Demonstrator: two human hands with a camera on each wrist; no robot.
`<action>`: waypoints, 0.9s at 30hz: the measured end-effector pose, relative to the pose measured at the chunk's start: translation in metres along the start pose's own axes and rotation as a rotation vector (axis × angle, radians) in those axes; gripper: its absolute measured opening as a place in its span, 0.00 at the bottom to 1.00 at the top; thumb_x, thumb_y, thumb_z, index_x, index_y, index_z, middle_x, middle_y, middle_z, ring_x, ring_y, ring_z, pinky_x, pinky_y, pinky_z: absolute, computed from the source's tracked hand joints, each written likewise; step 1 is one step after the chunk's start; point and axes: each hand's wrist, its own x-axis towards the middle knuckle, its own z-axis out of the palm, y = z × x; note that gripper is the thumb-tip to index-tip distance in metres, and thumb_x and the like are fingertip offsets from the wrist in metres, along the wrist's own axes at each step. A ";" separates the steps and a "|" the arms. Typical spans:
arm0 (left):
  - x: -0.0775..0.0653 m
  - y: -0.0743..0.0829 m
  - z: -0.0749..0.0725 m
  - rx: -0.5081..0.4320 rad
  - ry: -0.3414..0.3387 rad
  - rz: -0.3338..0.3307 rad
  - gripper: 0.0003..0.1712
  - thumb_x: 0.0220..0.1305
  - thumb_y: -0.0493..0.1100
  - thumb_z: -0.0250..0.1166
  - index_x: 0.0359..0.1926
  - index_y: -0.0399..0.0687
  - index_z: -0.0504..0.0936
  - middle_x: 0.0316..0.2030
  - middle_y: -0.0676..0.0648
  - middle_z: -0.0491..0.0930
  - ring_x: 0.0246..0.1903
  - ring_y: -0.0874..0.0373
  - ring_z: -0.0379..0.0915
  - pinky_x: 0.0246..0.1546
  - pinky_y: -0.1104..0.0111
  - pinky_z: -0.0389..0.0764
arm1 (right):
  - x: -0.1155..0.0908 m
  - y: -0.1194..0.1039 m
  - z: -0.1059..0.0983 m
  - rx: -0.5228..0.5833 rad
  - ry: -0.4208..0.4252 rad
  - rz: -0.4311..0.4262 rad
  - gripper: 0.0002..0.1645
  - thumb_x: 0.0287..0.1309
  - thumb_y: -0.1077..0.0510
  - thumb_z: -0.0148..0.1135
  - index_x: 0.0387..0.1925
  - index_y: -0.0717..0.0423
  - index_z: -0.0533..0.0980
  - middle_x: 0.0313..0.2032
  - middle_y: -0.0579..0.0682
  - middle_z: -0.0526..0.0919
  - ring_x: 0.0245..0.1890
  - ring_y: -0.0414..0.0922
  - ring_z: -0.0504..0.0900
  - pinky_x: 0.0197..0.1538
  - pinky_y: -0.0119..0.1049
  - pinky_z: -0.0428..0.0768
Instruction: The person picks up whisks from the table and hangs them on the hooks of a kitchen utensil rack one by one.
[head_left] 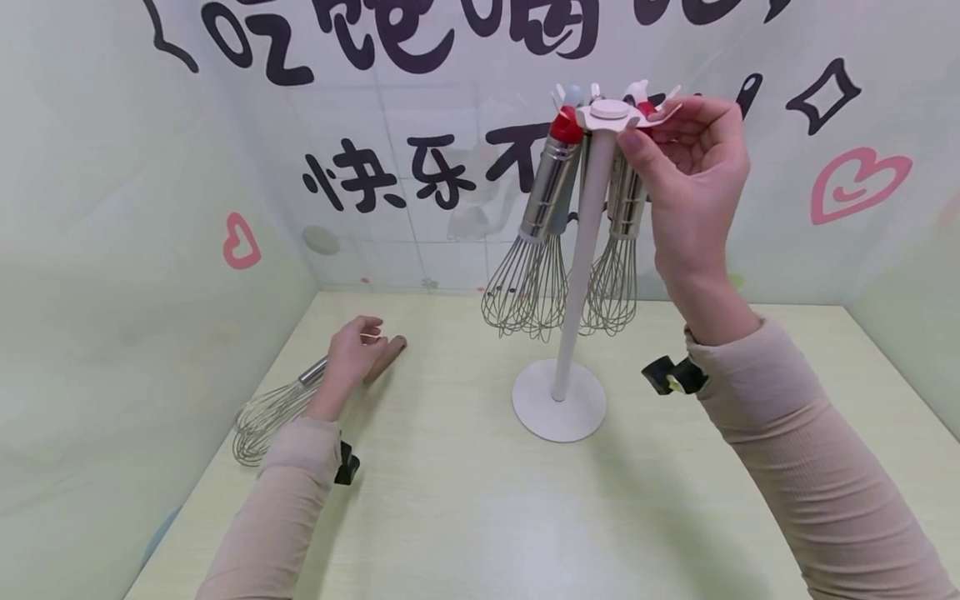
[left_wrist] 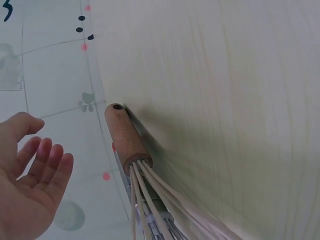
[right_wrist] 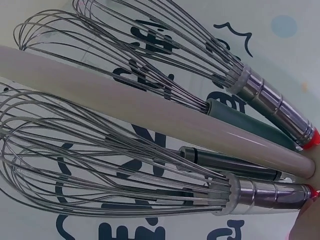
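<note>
In the head view, a white stand (head_left: 588, 250) with a hooked top (head_left: 611, 112) carries several hanging whisks. My right hand (head_left: 697, 179) pinches the edge of that hooked top between thumb and fingers. Two hanging whisks have steel handles with red ends; one steel handle (right_wrist: 275, 110) and a green handle (right_wrist: 250, 122) show in the right wrist view. At the left, my left hand (head_left: 352, 354) hovers by the whisks on the table, its fingers loosely bent and holding nothing. Near it lie a wooden handle (left_wrist: 127, 137) with pale wires and a steel whisk (head_left: 273, 412).
The stand's round white base (head_left: 558, 417) rests on the pale wooden table (head_left: 465, 500). A printed sheet (head_left: 420, 208) with black characters and pink hearts rises along the back, with pale walls at both sides.
</note>
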 end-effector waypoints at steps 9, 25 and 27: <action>-0.003 -0.004 -0.001 0.011 -0.045 -0.091 0.37 0.62 0.57 0.61 0.64 0.38 0.67 0.57 0.35 0.74 0.56 0.44 0.70 0.57 0.55 0.75 | 0.004 0.002 -0.009 -0.003 -0.036 -0.006 0.16 0.48 0.75 0.64 0.38 0.58 0.75 0.35 0.49 0.79 0.38 0.43 0.76 0.42 0.28 0.76; -0.006 -0.025 -0.004 0.049 -0.074 -0.077 0.25 0.66 0.38 0.57 0.62 0.34 0.68 0.56 0.33 0.72 0.55 0.43 0.69 0.49 0.61 0.77 | 0.011 0.001 -0.012 0.011 0.036 0.065 0.11 0.50 0.71 0.66 0.36 0.58 0.76 0.34 0.49 0.78 0.38 0.43 0.75 0.42 0.28 0.74; -0.006 -0.026 -0.004 0.055 -0.076 -0.080 0.25 0.66 0.39 0.57 0.62 0.34 0.68 0.56 0.33 0.72 0.55 0.43 0.69 0.49 0.60 0.77 | 0.012 0.001 -0.013 0.018 0.049 0.080 0.12 0.50 0.71 0.67 0.36 0.58 0.76 0.34 0.49 0.78 0.38 0.42 0.75 0.43 0.28 0.74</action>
